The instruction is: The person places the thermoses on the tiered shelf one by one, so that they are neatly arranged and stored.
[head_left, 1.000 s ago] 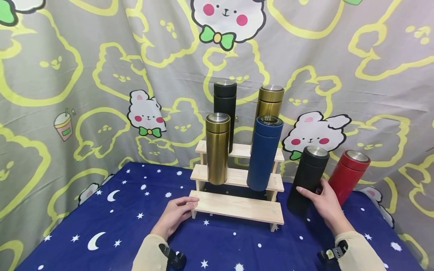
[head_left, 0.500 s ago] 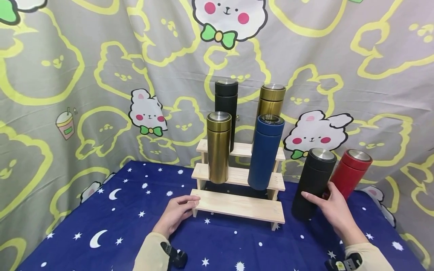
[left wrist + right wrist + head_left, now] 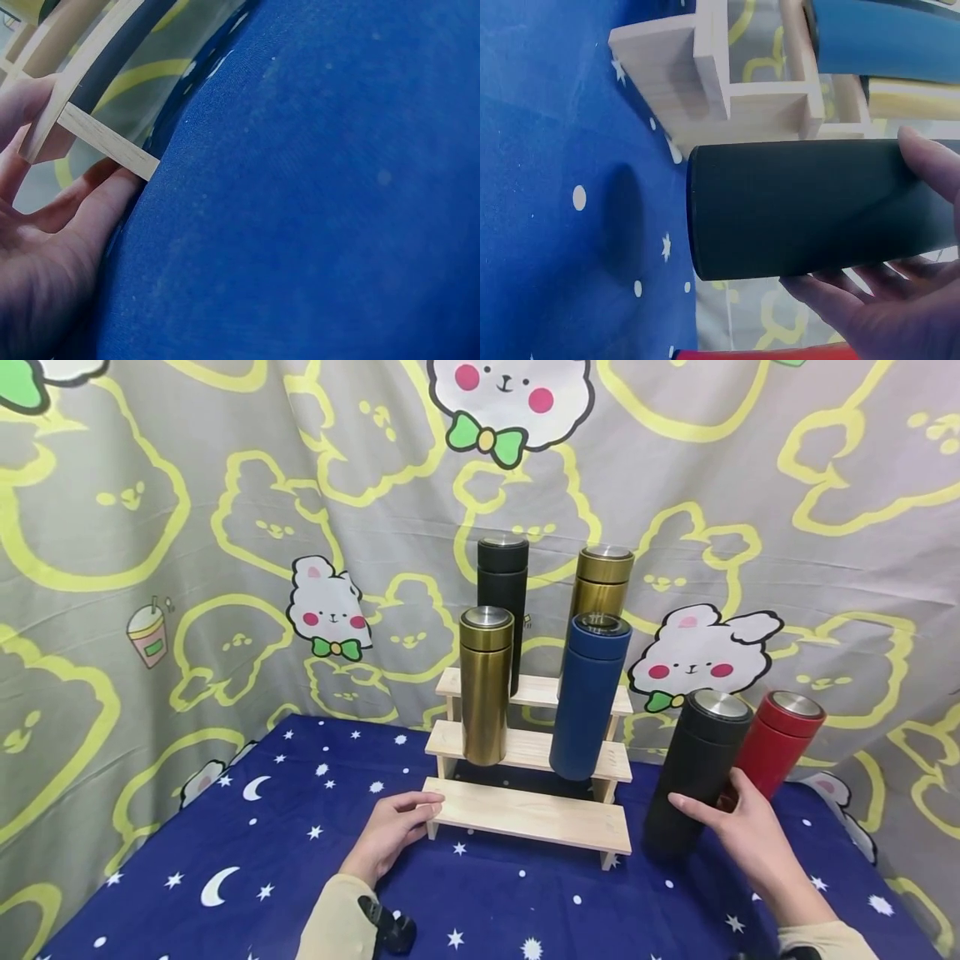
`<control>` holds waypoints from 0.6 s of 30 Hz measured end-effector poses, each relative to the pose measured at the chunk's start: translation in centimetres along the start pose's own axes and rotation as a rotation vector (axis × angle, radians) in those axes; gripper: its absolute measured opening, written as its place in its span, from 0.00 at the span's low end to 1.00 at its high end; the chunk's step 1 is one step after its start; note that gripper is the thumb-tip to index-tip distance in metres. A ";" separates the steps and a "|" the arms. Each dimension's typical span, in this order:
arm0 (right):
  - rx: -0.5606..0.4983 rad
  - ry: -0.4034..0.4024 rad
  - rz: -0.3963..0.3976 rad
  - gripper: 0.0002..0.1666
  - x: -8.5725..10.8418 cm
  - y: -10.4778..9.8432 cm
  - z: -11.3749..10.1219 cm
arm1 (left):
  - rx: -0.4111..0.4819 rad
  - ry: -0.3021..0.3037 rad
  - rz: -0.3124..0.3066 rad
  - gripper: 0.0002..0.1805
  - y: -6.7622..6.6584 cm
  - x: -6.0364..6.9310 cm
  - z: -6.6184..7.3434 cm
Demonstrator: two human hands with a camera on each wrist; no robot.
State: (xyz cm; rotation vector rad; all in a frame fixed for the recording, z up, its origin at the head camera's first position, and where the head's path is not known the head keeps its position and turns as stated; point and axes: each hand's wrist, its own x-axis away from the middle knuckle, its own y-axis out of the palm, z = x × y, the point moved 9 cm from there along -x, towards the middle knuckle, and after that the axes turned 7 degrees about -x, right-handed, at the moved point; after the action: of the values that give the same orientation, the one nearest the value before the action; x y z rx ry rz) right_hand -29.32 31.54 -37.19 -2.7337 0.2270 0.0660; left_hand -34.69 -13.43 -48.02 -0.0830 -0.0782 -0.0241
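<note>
My right hand (image 3: 757, 831) holds a black thermos flask (image 3: 693, 777) around its side, to the right of a three-step wooden display stand (image 3: 528, 818). In the right wrist view the flask's base (image 3: 697, 214) is off the cloth, with a shadow below it. My left hand (image 3: 390, 835) grips the left end of the lowest step; in the left wrist view the thumb lies on the board and fingers reach the wooden leg (image 3: 109, 142). On the middle step stand a gold flask (image 3: 485, 693) and a blue flask (image 3: 588, 702).
The top step bears another black flask (image 3: 502, 577) and a second gold flask (image 3: 603, 581), partly hidden. A red flask (image 3: 783, 735) stands just behind the right hand. The stand sits on a dark blue star-patterned cloth (image 3: 292, 877), before a patterned curtain (image 3: 405, 527).
The held black flask has moved slightly right and nearer to me, going up off the cloth with my right hand. My left hand stays on the stand.
</note>
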 end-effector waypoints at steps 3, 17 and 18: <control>0.031 0.009 -0.005 0.54 0.5 -0.1 -0.4 | 0.001 0.002 -0.002 0.14 0.0 0.1 0.1; 0.025 -0.028 -0.041 0.51 2.3 0.6 -3.1 | -0.031 0.017 -0.012 0.15 0.0 0.2 0.6; 0.017 -0.032 -0.048 0.51 2.5 0.8 -3.4 | -0.034 0.016 -0.010 0.15 0.0 0.2 0.6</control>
State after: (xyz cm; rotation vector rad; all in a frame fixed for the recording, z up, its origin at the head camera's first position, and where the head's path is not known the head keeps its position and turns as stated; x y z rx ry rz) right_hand -26.99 29.12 -34.57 -2.7178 0.1529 0.0937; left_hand -34.55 -13.42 -47.45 -0.1161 -0.0618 -0.0360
